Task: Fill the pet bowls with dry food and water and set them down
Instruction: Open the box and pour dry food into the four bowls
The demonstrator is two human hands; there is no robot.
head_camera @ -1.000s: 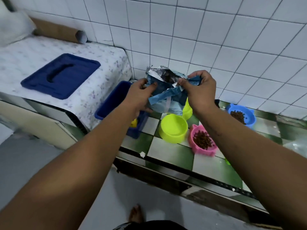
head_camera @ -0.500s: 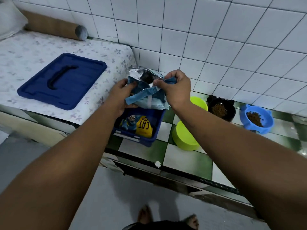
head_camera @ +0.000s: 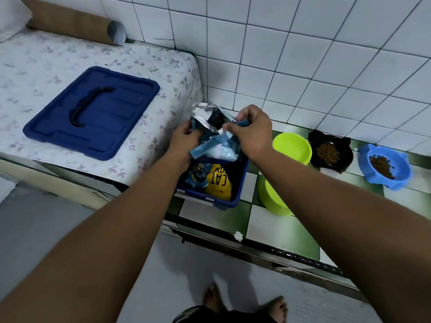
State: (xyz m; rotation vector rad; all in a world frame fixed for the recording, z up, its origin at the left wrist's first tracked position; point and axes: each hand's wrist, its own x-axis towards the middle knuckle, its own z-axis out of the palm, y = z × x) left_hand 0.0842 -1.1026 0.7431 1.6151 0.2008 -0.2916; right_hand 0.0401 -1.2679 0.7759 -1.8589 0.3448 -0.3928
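**Both hands hold the food bag over the bin**

The left hand [head_camera: 186,138] grips the left side of the blue and silver food bag [head_camera: 221,152], its fingers curled into the crumpled foil. The right hand [head_camera: 250,134] pinches the bag's top edge on the right side. The bag's mouth gapes, showing its silver lining. The bag hangs above the back of the blue bin [head_camera: 224,202], which stands at the left end of the tiled ledge [head_camera: 275,231], close to the front edge. A yellow pack [head_camera: 219,183] marked CAT lies inside the bin.

To the right, along the ledge's back edge, stand a green bowl [head_camera: 291,148], a black bowl [head_camera: 345,159] and a blue bowl [head_camera: 401,173]; the black and blue ones hold kibble [head_camera: 327,153]. A second green bowl [head_camera: 272,201] sits nearer the front edge, just beside the bin and partly hidden by the right forearm. The bin's lid [head_camera: 93,113] lies on the floral cloth [head_camera: 46,66] left of the ledge.
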